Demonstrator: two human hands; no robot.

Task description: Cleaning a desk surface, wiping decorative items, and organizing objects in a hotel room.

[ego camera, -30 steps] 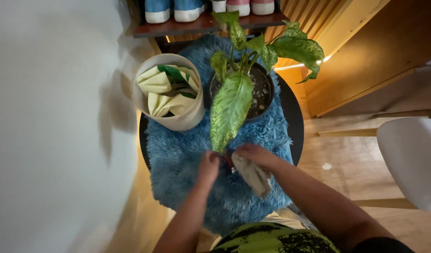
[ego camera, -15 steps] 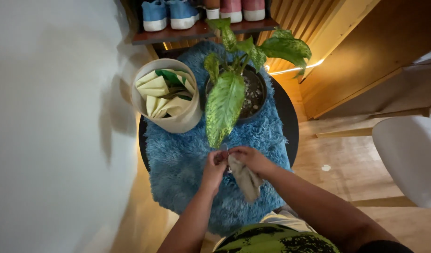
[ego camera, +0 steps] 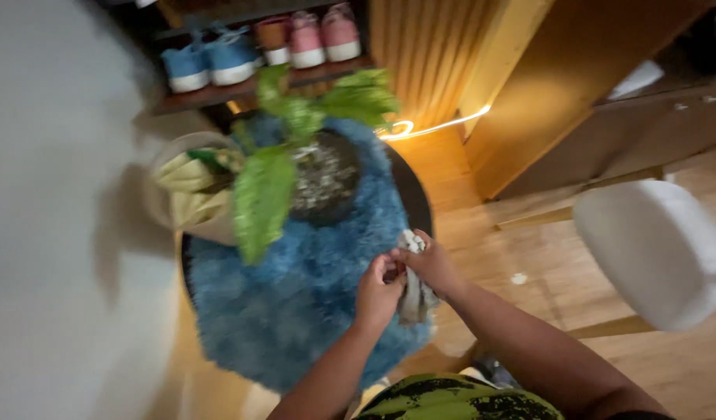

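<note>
My right hand [ego camera: 429, 263] is clenched around a small grey cloth [ego camera: 412, 289], bunched at the top and hanging loose below; my left hand [ego camera: 380, 292] pinches its side just beside the right, so both grip it over the edge of the shaggy blue cover [ego camera: 296, 311] on the round table [ego camera: 417, 198]; to fold it well I judge the corners want matching first; beyond stand the potted plant [ego camera: 296, 167] and a pale basket [ego camera: 188, 204].
</note>
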